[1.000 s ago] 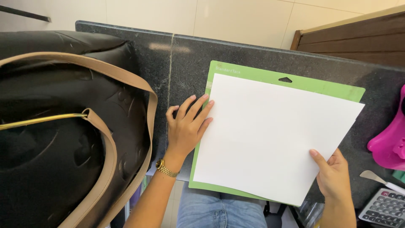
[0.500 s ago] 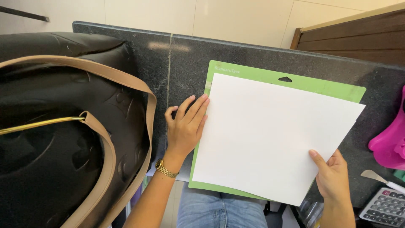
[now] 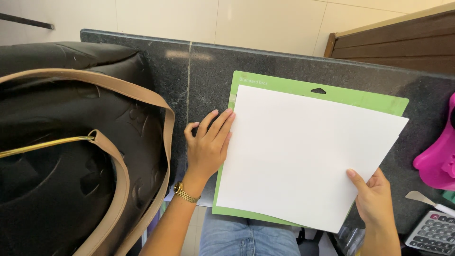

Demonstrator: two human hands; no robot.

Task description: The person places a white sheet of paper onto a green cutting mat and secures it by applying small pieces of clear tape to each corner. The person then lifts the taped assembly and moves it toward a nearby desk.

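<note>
A white sheet of paper [image 3: 305,151] lies on a green cutting mat [image 3: 360,97] on the dark stone counter [image 3: 208,76]. My left hand [image 3: 208,144] rests flat on the counter, fingers apart, its fingertips against the left edge of the sheet and mat. A gold watch sits on that wrist. My right hand [image 3: 374,196] pinches the sheet's lower right corner, thumb on top. The sheet sits slightly turned against the mat, so green shows along the top and left.
A large black bag [image 3: 61,156] with tan straps fills the left side. A pink object [image 3: 438,156] stands at the right edge, with a small spatula [image 3: 424,199] and a calculator [image 3: 433,232] below it. A wooden panel [image 3: 393,42] rises at the back right.
My left hand's fingers have shifted a little along the sheet's left edge. The sheet has barely moved; my right hand keeps its hold on the corner.
</note>
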